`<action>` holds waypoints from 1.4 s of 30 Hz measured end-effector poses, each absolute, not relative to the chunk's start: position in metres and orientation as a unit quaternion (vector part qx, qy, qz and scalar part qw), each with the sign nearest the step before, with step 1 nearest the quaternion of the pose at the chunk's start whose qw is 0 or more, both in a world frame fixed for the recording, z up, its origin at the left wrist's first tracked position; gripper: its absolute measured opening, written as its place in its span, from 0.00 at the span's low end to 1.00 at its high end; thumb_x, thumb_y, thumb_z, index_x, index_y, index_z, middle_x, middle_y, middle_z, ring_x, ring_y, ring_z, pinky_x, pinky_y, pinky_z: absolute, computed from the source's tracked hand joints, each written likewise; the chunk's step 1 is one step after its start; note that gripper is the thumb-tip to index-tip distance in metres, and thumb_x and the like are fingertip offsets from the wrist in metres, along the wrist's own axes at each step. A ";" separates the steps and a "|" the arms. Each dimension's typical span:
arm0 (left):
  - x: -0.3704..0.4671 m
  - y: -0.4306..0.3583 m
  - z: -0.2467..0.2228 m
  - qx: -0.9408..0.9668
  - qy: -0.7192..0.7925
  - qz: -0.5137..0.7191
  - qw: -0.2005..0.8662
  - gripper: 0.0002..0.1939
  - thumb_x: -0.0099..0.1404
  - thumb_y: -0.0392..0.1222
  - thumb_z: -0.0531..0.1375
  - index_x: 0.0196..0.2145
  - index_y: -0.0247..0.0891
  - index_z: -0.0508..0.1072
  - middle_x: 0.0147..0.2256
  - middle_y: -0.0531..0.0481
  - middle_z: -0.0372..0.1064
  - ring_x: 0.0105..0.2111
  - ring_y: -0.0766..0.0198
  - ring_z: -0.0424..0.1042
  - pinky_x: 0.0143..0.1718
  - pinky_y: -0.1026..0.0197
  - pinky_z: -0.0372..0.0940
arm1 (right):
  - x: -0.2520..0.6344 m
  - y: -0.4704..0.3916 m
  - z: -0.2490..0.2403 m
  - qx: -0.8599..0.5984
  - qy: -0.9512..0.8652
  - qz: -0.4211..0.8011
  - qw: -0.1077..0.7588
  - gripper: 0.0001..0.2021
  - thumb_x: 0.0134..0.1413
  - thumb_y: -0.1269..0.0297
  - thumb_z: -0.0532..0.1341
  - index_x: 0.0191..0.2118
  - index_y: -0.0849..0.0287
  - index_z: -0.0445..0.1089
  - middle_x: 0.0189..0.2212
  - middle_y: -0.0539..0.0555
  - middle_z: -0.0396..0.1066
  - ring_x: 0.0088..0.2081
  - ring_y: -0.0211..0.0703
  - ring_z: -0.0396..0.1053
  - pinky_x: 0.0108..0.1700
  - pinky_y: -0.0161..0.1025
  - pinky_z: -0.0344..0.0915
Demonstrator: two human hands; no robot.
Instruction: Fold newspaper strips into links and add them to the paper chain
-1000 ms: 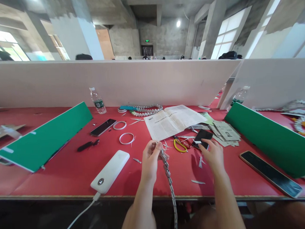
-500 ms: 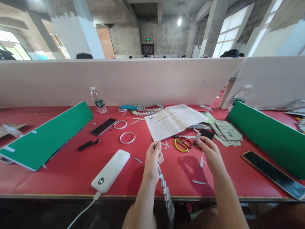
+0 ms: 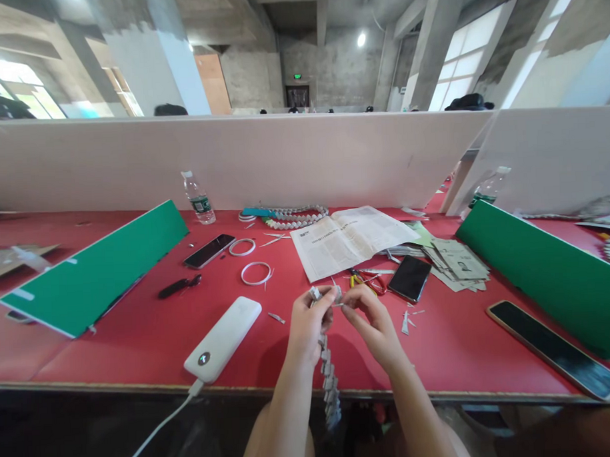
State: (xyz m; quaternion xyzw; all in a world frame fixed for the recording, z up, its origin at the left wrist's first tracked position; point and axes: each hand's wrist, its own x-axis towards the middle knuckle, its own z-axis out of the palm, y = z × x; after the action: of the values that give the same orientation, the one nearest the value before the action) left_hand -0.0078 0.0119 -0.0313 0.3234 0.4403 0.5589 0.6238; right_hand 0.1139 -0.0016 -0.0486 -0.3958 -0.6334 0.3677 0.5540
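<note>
My left hand (image 3: 311,321) is closed around the upper end of a folded-paper chain (image 3: 330,381), whose zigzag grey-white links hang down past the table edge. My right hand (image 3: 371,316) is close beside it, thumb and forefinger pinched on a small folded paper strip (image 3: 338,296) at the chain's end. Fingers partly hide where strip and chain meet. Just beyond my hands lie pliers (image 3: 371,281) with yellow and red handles, partly covered by my right hand.
A newspaper (image 3: 353,240) and a stack of paper pieces (image 3: 459,260) lie behind. Around are a black phone (image 3: 409,278), another phone (image 3: 554,350), a white power bank (image 3: 223,338) with its cable, white rings (image 3: 255,273), a bottle (image 3: 198,200) and green dividers (image 3: 96,272).
My right hand has moved left with the paper strip to meet my left hand, uncovering the black phone. My left hand has turned slightly and still holds the chain.
</note>
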 end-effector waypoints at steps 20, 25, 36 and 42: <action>-0.010 0.006 -0.019 0.318 0.345 0.548 0.692 0.18 0.56 0.51 0.57 0.37 0.33 0.73 0.27 0.50 0.66 0.18 0.74 0.56 0.14 0.70 0.43 | 0.113 0.011 -0.058 -0.375 -0.363 0.563 0.641 0.06 0.48 0.60 0.64 0.29 0.56 0.71 0.24 0.48 0.66 0.28 0.36 0.63 0.35 0.36 0.63; -0.009 0.011 -0.027 0.189 0.313 0.608 0.705 0.11 0.54 0.41 0.52 0.31 0.34 0.69 0.21 0.52 0.63 0.16 0.72 0.57 0.15 0.69 0.48 | 0.120 0.014 -0.058 -0.296 -0.228 0.659 0.653 0.10 0.40 0.61 0.69 0.31 0.55 0.72 0.25 0.48 0.66 0.23 0.33 0.62 0.27 0.32 0.66; -0.024 0.017 -0.032 0.208 0.329 0.567 0.726 0.14 0.52 0.26 0.61 0.38 0.31 0.74 0.29 0.50 0.69 0.27 0.71 0.68 0.29 0.69 0.64 | 0.123 0.010 -0.050 -0.274 -0.123 0.646 0.702 0.15 0.31 0.66 0.73 0.30 0.56 0.71 0.25 0.45 0.73 0.22 0.27 0.68 0.25 0.23 0.68; -0.023 0.016 -0.033 0.274 0.314 0.554 0.721 0.15 0.47 0.31 0.68 0.35 0.33 0.77 0.27 0.50 0.72 0.26 0.70 0.70 0.29 0.68 0.66 | 0.119 0.006 -0.050 -0.335 -0.248 0.593 0.689 0.13 0.39 0.66 0.70 0.32 0.56 0.67 0.29 0.51 0.77 0.28 0.37 0.74 0.33 0.34 0.70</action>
State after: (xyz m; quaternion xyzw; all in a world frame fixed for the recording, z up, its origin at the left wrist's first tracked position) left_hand -0.0225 0.0159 -0.0334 0.2738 0.3139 0.5544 0.7205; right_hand 0.1187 0.0061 -0.0496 -0.3352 -0.2481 0.5932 0.6886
